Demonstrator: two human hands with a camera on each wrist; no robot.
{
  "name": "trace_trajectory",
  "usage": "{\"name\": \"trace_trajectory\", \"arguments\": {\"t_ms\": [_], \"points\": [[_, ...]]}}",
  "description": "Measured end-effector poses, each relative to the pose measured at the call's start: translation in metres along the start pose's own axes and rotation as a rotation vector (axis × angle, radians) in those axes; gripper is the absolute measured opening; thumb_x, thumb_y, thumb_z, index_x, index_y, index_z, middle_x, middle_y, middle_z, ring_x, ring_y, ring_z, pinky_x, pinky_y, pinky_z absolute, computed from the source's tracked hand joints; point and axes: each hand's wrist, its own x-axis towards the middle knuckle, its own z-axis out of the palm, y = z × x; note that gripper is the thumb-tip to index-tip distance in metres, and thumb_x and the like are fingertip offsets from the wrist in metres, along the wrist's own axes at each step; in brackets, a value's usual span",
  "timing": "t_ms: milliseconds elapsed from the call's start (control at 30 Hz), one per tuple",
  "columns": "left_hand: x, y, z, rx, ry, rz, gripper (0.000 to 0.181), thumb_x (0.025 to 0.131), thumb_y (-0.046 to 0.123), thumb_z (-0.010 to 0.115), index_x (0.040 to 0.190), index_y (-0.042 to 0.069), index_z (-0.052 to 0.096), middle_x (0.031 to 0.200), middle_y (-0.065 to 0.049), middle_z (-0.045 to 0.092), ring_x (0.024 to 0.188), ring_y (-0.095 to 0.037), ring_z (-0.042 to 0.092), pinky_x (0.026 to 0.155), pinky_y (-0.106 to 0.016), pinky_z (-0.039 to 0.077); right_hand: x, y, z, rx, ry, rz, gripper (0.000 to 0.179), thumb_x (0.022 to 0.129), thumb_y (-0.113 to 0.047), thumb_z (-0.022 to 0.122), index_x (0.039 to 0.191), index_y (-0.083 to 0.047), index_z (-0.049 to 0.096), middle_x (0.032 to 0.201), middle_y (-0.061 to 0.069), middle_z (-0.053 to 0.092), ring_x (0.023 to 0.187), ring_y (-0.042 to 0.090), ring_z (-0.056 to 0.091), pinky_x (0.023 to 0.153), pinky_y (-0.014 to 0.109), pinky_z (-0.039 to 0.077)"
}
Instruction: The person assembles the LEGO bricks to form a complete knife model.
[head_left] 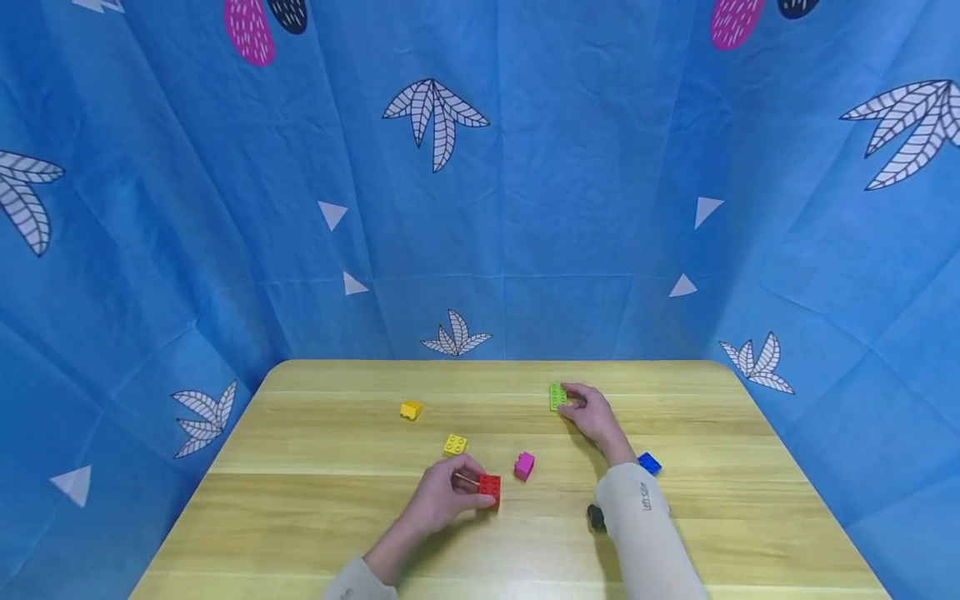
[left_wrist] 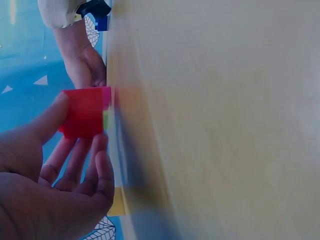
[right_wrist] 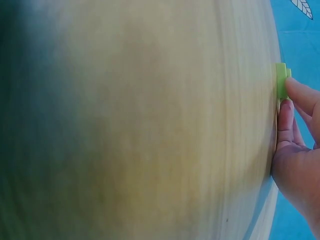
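My left hand (head_left: pixel 441 500) pinches a red toy building brick (head_left: pixel 490 487) between thumb and fingertips, near the middle front of the table. Up close in the left wrist view, the red brick (left_wrist: pixel 84 114) has the thumb on one side and the fingers below it. Farther back and to the right, my right hand (head_left: pixel 595 414) grips a flat light-green brick (head_left: pixel 557 397) at its right side, thumb toward the near end. The right wrist view shows this green brick (right_wrist: pixel 281 81) at the fingertips, low over the tabletop.
A magenta brick (head_left: pixel 524 466) lies between the hands. Just beyond my left hand is a yellow brick (head_left: pixel 455 445), with an orange-yellow one (head_left: pixel 410 409) farther back. A blue brick (head_left: pixel 649 463) sits beside my right sleeve. Blue patterned curtain (head_left: pixel 570 250) surrounds the wooden table (head_left: pixel 300 500).
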Motion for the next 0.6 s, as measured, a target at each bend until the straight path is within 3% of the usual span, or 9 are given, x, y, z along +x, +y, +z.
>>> {"name": "trace_trajectory", "arguments": {"t_ms": [367, 600], "points": [[0.0003, -0.0059, 0.0007, 0.026, -0.009, 0.004, 0.033, 0.078, 0.007, 0.089, 0.103, 0.005, 0.068, 0.096, -0.007, 0.072, 0.085, -0.015, 0.068, 0.075, -0.022, 0.059, -0.0013, -0.0005, -0.0007, 0.015, 0.0, -0.015, 0.05, 0.099, -0.007, 0.069, 0.146, 0.001, 0.055, 0.138, 0.025, 0.058, 0.107, 0.028, 0.06, 0.086, 0.03, 0.052], [-0.0015, -0.0038, 0.0006, 0.022, -0.011, 0.005, 0.033, 0.078, 0.007, 0.089, 0.103, 0.004, 0.068, 0.097, -0.007, 0.072, 0.086, -0.015, 0.068, 0.076, -0.024, 0.06, -0.0014, 0.0, 0.0007, 0.005, -0.002, -0.013, 0.05, 0.099, -0.008, 0.068, 0.147, 0.0, 0.054, 0.139, 0.025, 0.057, 0.11, 0.03, 0.06, 0.091, 0.037, 0.053]]}}
